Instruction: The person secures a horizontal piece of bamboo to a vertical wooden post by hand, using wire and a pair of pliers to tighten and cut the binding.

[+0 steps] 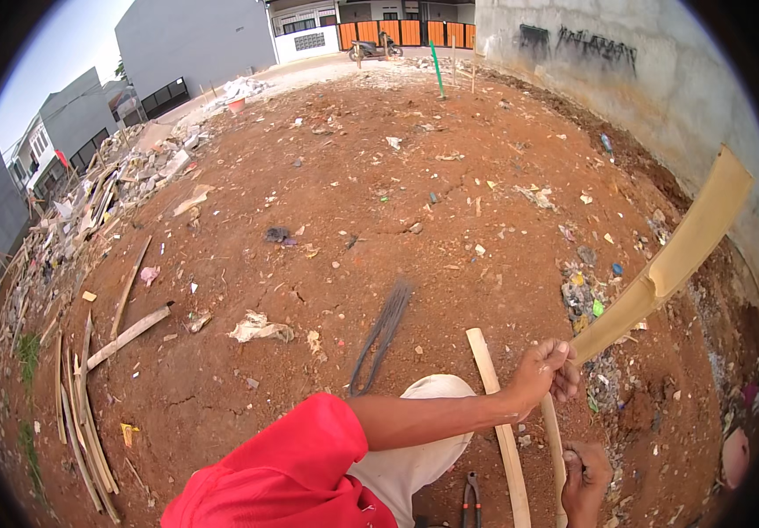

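My left hand [548, 370] is closed round the lower end of a wide split bamboo strip [639, 304], which slants up to the far right and has a notch or crack partway along. Below that hand a narrower bamboo strip [554, 440] runs down past my right hand; whether the two pieces join is hidden. My right hand [587, 480] is curled shut beside the narrow strip, and what its fingers hold cannot be made out. Left of it another bamboo slat [501, 440] lies on the soil. Pincers [471, 500] with orange-marked handles rest near my leg.
A bundle of dark wire [381, 339] lies on the red soil ahead. Several bamboo strips [84, 422] and a thicker pole [128, 337] lie at the left. Rubble [146, 172] is heaped farther left. A concrete wall [652, 88] borders the right; a green stake [437, 70] stands far off.
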`<state>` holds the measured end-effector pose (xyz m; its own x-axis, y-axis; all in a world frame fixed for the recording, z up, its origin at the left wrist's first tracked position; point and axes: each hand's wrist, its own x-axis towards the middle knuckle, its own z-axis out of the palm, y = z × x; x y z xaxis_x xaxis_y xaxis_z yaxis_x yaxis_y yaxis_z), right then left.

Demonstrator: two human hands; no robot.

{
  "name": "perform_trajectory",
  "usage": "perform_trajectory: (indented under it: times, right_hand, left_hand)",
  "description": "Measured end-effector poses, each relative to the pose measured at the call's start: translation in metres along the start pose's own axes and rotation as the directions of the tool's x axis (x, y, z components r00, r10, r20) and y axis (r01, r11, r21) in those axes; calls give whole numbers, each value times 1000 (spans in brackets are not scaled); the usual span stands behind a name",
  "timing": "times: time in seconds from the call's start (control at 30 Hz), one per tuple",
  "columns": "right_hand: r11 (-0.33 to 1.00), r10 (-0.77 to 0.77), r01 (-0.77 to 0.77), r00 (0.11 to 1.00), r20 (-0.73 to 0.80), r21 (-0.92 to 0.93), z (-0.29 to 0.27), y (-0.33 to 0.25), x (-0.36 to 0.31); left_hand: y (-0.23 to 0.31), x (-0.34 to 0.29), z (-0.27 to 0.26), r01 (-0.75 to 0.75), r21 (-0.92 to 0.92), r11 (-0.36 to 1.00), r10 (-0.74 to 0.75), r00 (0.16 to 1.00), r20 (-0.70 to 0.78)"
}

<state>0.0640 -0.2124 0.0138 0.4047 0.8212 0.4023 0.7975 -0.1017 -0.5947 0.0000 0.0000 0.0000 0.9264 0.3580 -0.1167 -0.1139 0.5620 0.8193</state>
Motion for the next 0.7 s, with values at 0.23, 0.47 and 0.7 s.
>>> perform_trajectory:
  times: [0.23, 0.47, 0.7]
  right_hand:
    - [887, 432, -408, 899, -77, 217, 11, 0, -1]
    - [735, 348, -469, 881, 322, 490, 46, -18, -7]
    - [771, 384, -162, 890, -247, 616, -36, 16, 6]
  left_hand:
    - [21, 2, -5, -595, -6, 804, 577, 782, -234]
    - [57, 19, 21, -495, 102, 863, 503, 859, -94]
    - [-5, 7, 65, -564, 467, 681, 403, 821, 404]
